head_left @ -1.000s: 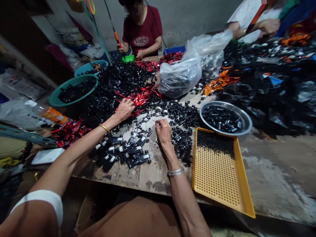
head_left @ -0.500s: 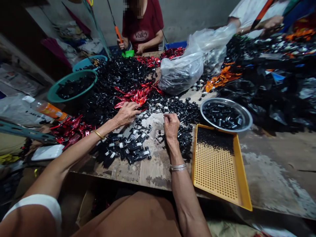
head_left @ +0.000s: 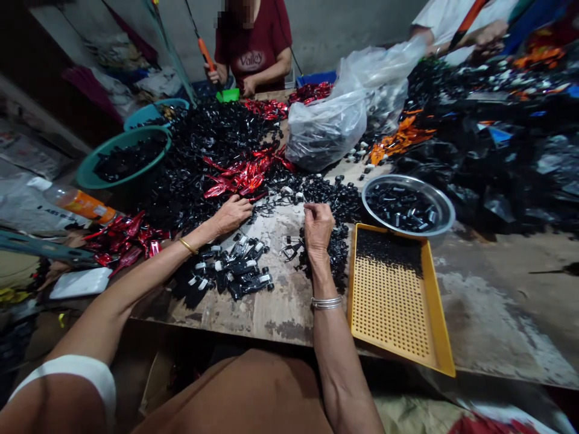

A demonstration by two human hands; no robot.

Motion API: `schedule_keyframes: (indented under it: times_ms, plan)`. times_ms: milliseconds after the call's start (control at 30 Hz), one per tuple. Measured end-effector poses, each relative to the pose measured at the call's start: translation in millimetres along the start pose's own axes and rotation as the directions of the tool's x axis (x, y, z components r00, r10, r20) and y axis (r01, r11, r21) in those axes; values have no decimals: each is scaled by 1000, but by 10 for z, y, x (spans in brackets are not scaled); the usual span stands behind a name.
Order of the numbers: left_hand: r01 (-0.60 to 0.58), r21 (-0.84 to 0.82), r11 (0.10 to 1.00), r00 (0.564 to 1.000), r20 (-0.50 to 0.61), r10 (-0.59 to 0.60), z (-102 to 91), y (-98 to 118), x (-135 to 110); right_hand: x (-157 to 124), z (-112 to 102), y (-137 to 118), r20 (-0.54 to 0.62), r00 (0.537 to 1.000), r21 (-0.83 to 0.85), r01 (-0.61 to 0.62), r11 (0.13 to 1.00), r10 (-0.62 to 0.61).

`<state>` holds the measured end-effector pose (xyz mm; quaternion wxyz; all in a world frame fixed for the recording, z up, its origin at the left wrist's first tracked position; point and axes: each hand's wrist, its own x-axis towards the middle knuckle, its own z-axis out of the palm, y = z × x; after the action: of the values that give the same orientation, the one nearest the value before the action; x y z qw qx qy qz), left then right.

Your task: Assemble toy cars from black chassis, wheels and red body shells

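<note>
My left hand (head_left: 233,215) rests palm down at the edge of the heap, its fingers drawn together and bent at the tips. Just beyond it lie shiny red plastic car-body pieces (head_left: 246,172) and small black parts. What its fingertips hold, if anything, is hidden. Across a bare patch of table, my right hand (head_left: 319,228) is curled with thumb and forefinger pinched; I cannot make out anything between them. Beside its wrist are small black wheeled parts (head_left: 338,253). Between my forearms sits a cluster of black toy car assemblies with white blocks (head_left: 239,265).
A yellow perforated tray (head_left: 393,307) and a metal bowl of black pieces (head_left: 452,220) stand at right. Behind is a clear plastic bag (head_left: 325,132). At left are a green basin (head_left: 84,178) and a bottle (head_left: 84,202). Two people work across the table (head_left: 497,289).
My left hand has drawn slightly back toward me, its fingers closer together. My right hand stays curled in nearly the same place. The view has shifted a little.
</note>
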<state>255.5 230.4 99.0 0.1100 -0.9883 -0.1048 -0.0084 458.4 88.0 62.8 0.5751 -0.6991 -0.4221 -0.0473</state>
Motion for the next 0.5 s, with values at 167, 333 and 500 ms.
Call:
schedule_keyframes:
  times_ms: [167,333,500]
  plan:
    - [21,35,999,999,-34,-20,-28,16,-9,41,-65,25,-52,999,8,-10,1000,10]
    - [86,-21,996,989,-121,-88,-109,78,255,49,-94,13,-72,997,5,-4,1000,5]
    - [169,-99,981,976,-125,-181,-41,112,726,43,-103,-3,-58,998,2,-2,1000,2]
